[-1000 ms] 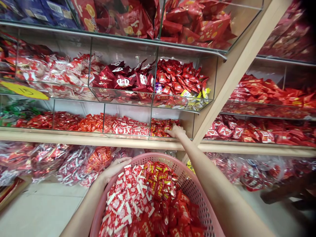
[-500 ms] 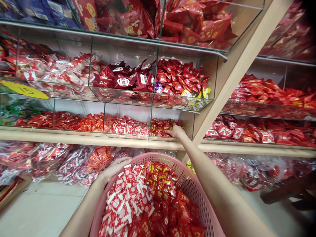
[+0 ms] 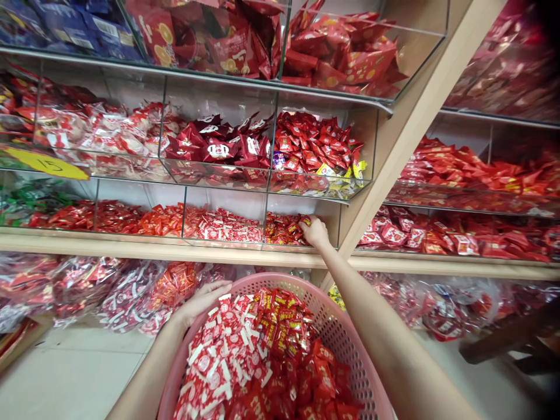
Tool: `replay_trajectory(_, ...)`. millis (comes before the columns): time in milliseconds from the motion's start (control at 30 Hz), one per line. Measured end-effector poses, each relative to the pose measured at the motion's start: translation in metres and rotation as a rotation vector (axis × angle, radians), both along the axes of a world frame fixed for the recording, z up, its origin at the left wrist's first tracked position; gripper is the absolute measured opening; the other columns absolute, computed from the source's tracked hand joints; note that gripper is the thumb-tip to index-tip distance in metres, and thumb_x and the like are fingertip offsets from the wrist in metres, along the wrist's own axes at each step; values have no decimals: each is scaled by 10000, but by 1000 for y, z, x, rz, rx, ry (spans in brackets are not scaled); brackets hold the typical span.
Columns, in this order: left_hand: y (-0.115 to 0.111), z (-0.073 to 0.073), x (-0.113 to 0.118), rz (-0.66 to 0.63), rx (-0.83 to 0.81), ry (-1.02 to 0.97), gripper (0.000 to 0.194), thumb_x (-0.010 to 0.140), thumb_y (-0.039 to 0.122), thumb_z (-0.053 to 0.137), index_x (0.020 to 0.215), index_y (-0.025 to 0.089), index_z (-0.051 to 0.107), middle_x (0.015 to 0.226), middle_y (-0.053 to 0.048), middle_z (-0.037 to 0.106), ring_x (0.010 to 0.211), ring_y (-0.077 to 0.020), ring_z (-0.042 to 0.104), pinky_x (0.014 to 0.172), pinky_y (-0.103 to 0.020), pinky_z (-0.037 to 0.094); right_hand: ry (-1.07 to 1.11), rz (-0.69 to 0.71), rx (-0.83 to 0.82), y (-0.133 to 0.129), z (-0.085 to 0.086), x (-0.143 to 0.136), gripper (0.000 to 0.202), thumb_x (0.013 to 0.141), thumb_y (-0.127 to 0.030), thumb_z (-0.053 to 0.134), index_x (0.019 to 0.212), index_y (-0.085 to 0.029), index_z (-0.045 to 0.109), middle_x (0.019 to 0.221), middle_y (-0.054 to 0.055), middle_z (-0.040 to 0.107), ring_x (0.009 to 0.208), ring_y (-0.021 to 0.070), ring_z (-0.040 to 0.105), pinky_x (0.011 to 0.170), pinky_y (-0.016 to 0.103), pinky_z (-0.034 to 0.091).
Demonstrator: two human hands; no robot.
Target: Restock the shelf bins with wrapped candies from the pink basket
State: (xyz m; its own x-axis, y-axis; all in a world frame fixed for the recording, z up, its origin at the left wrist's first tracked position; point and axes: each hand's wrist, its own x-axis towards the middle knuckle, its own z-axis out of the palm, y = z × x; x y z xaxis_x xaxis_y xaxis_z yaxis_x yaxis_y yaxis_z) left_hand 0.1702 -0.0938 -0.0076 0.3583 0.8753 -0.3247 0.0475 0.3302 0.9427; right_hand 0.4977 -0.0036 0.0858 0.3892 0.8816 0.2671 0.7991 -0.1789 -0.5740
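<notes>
A pink perforated plastic basket (image 3: 352,344) is in front of me, full of wrapped candies: red-and-white ones (image 3: 219,356) on the left, small red ones with yellow lettering (image 3: 284,321) at the back, larger red ones to the right. My left hand (image 3: 203,300) grips the basket's left rim, its thumb side hidden. At the bottom shelf, my right hand (image 3: 315,232) reaches into the rightmost clear bin. Its fingers curl round small red-and-yellow wrapped candies (image 3: 282,228) there; how many it holds cannot be made out.
Clear bins of packaged sweets stand in tiers, with glass dividers (image 3: 275,134) between them. A slanting wooden post (image 3: 406,151) rises beside my right arm. Plastic bags of candy (image 3: 131,294) lie under the shelf. A yellow price tag (image 3: 46,163) hangs at left. Dark wooden legs (image 3: 503,338) stand at right.
My right hand has shifted slightly within the bin and its fingers have curled in more, lifting candy a little. My left hand stays on the basket rim. The view has moved slightly.
</notes>
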Motion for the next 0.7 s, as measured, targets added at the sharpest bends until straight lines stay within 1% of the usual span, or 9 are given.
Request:
replay_trajectory(167, 1, -1, 1, 1, 14, 1, 461, 669, 434, 645, 1047, 174, 600, 969, -72, 690, 906, -239, 629, 805, -312, 475, 180, -15, 153, 4, -2, 8, 354, 739, -457, 446, 946, -201, 577, 885, 79, 643, 848, 224, 574, 729, 307, 420)
replay_trajectory(267, 1, -1, 1, 4, 24, 10, 481, 666, 444, 645, 1057, 169, 598, 925, -70, 700, 868, -239, 640, 782, -318, 480, 301, 6, 250, 5, -1, 9, 404, 740, -469, 420, 934, -149, 571, 829, 78, 643, 769, 199, 574, 679, 287, 435)
replay_trajectory(333, 1, -2, 2, 4, 22, 9, 489, 664, 447, 646, 1064, 169, 597, 901, -68, 704, 842, -235, 646, 769, -318, 481, 378, 25, 312, 5, 3, 8, 424, 731, -474, 425, 929, -127, 566, 791, 76, 639, 738, 189, 570, 654, 279, 441)
replay_trajectory(433, 2, -2, 2, -6, 12, -23, 478, 667, 433, 649, 1063, 171, 599, 888, -65, 706, 823, -229, 649, 768, -319, 480, 493, 54, 401, 7, 13, 4, 402, 711, -476, 456, 895, -133, 557, 758, 56, 624, 687, 164, 561, 618, 260, 445)
replay_trajectory(533, 2, -3, 1, -3, -5, -49, 443, 664, 412, 659, 1033, 172, 611, 900, -65, 704, 844, -231, 644, 781, -318, 477, 611, 69, 457, 9, 26, 0, 356, 700, -477, 487, 826, -148, 540, 728, 32, 600, 632, 133, 544, 578, 237, 444)
replay_trajectory(633, 3, -4, 1, -8, -14, -57, 427, 673, 401, 655, 1031, 172, 607, 923, -65, 700, 864, -232, 639, 793, -320, 474, 731, 75, 455, 7, 41, -5, 317, 705, -472, 505, 775, -162, 515, 672, 8, 569, 581, 112, 531, 532, 222, 443)
replay_trajectory(700, 4, -5, 2, -21, -3, -52, 422, 686, 403, 644, 1036, 171, 602, 938, -67, 696, 872, -232, 637, 804, -325, 470, 801, 84, 425, -2, 51, -10, 298, 714, -465, 512, 773, -173, 497, 632, -11, 548, 536, 102, 518, 482, 212, 434)
